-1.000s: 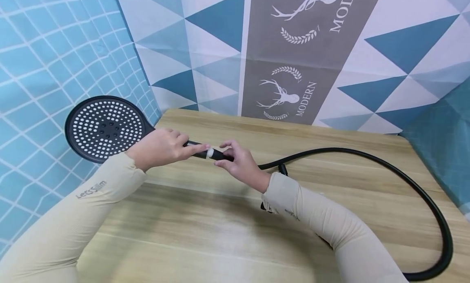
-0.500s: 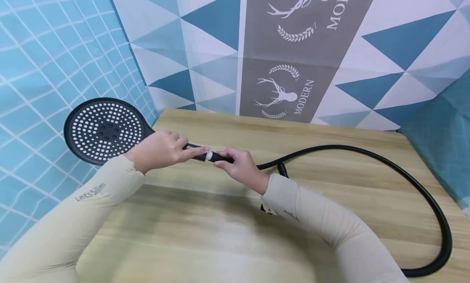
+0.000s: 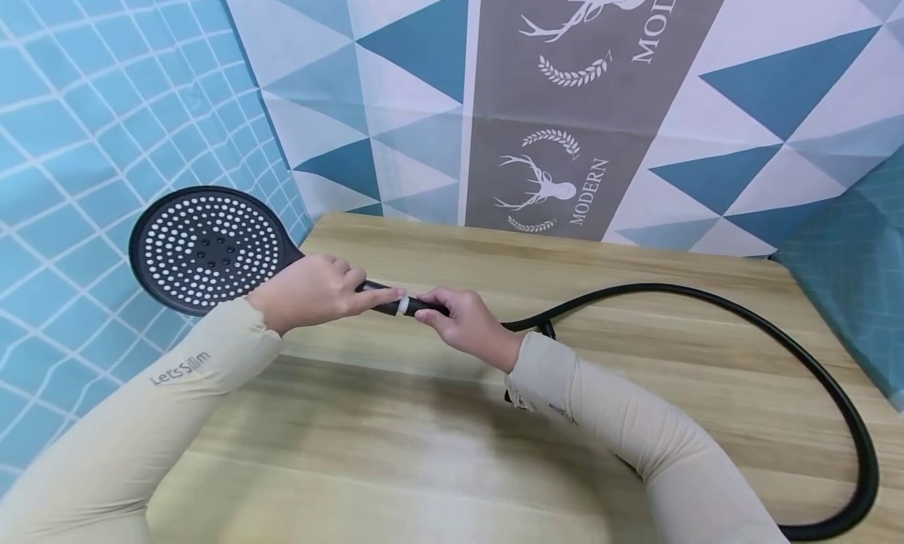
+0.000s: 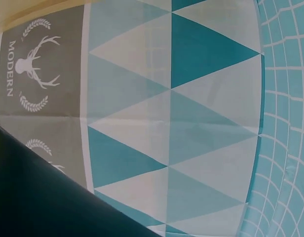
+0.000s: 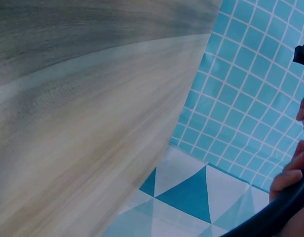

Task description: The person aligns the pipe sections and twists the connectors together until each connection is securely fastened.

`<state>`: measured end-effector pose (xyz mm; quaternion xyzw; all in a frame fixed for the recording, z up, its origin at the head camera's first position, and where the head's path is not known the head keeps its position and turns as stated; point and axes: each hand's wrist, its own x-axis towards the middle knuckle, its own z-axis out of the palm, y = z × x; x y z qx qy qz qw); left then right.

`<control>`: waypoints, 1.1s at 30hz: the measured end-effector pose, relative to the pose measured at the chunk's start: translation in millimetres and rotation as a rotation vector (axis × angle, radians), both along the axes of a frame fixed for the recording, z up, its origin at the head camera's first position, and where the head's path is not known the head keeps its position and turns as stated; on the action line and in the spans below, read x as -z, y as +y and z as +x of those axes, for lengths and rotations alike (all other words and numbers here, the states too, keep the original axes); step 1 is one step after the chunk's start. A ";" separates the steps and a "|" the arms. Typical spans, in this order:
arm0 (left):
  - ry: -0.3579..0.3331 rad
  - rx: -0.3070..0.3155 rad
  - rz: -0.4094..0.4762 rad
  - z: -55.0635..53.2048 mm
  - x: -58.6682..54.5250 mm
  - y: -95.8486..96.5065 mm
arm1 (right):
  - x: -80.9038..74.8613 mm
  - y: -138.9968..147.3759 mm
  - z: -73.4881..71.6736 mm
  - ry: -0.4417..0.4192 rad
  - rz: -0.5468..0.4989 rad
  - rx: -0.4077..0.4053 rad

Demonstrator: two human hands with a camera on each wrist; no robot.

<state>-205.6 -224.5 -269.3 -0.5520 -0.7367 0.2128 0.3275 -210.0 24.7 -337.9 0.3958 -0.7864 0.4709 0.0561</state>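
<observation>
A round black shower head [image 3: 205, 250] with white nozzles faces up at the left in the head view. My left hand [image 3: 311, 293] grips its handle, the index finger lying along it toward the handle's end. A narrow white band [image 3: 403, 305] shows where the handle meets the black hose connector [image 3: 427, 307]. My right hand [image 3: 468, 324] pinches that connector between thumb and fingers. In the right wrist view, fingers [image 5: 289, 180] appear at the right edge beside a dark tube [image 5: 275, 217]. A dark, blurred shape [image 4: 48, 197] fills the left wrist view's lower left corner.
The black hose [image 3: 777, 344] loops right across the wooden table [image 3: 424, 450] and back toward the front. A small black piece [image 3: 547, 330] lies under it, partly hidden by the right sleeve. Patterned sheets [image 3: 410, 120] stand behind and at both sides.
A second ago my right fingers were spread off the connector; they have since closed round it. The white band between handle and connector now shows narrower. My left hand has barely moved.
</observation>
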 end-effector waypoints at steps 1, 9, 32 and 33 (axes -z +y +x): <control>0.007 0.000 -0.005 0.3 -0.7 0.3 | -1.9 0.4 -0.4 -0.015 0.020 -0.005; 0.005 -0.018 -0.056 2.6 0.7 2.0 | -6.9 0.9 1.1 -0.140 0.091 -0.009; -0.013 -0.026 -0.012 0.5 2.6 -1.9 | 0.7 -8.3 2.4 0.074 -0.061 0.006; -0.012 -0.030 -0.016 0.2 2.7 -1.8 | 0.9 -9.1 2.1 0.067 -0.064 0.012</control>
